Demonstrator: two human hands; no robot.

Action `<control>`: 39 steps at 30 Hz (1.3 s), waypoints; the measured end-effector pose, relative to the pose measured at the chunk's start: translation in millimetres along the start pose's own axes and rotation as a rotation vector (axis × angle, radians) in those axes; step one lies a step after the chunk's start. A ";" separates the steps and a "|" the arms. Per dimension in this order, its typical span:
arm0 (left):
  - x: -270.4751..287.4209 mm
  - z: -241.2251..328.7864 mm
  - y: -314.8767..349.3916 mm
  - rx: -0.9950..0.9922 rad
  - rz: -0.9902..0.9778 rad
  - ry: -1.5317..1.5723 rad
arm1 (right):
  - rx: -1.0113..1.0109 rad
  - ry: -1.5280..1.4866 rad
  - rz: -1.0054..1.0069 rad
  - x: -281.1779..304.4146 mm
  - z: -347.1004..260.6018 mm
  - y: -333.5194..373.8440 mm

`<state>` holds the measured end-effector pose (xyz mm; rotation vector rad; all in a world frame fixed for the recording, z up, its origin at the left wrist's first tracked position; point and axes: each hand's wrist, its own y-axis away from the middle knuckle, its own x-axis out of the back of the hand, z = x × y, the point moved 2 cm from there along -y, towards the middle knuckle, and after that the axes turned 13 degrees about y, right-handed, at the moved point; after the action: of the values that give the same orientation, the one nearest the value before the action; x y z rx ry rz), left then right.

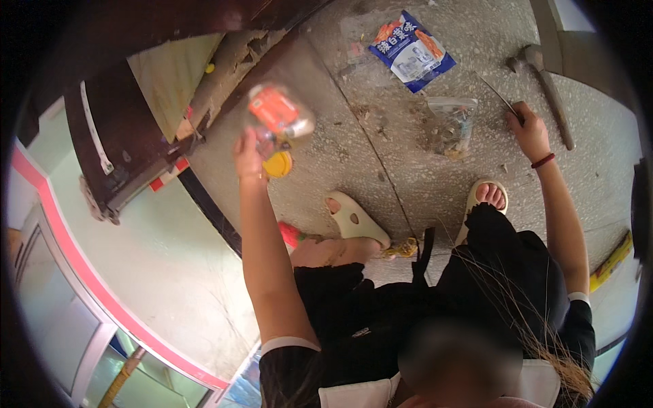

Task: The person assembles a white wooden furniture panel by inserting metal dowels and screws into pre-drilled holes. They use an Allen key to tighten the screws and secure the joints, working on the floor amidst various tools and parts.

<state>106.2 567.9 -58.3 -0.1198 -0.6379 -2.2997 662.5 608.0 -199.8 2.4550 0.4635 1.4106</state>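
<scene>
My left hand (249,155) is closed around a clear plastic jar (275,112) with an orange label, smeared by motion. Just below the jar shows a round yellow lid (277,164); whether it touches the jar I cannot tell. On the right, my right hand (530,132) grips a screwdriver (500,95) by its dark handle, its thin metal shaft pointing up and left. A clear zip bag (452,127) with small pieces inside lies on the floor to the left of that hand. Beyond the right hand rests a hammer (548,98) with a wooden handle.
A blue food packet (412,53) lies on the speckled floor (354,146) at the far side, among scattered debris. Dark wooden furniture (112,112) with a broken edge stands at the upper left. My feet wear cream slippers (355,221). A yellow object (611,262) lies at far right.
</scene>
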 end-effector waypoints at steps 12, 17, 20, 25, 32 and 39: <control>-24.5 99.9 80.8 0.020 -0.501 0.675 | -0.056 0.110 0.030 0.8 -6.8 2.1; -38.4 113.5 92.7 -0.125 -0.197 0.565 | -0.008 0.156 0.161 -4.8 -8.1 8.6; -39.4 117.9 94.6 -0.097 -0.421 0.624 | 0.032 0.264 0.274 -0.3 -13.0 13.9; -37.1 121.4 94.6 -0.012 -0.708 0.681 | 0.024 0.404 0.259 4.4 -16.8 14.2; -54.1 125.8 115.4 -0.089 -0.668 0.585 | 0.126 0.190 0.412 24.8 -46.1 12.5; -51.8 111.7 124.6 -0.109 -0.521 0.539 | 0.151 -1.160 -0.513 57.8 -173.2 14.1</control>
<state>217.5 578.6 76.4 0.6678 -0.2787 -2.6909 541.3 631.4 -64.5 2.4898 0.7945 -0.3031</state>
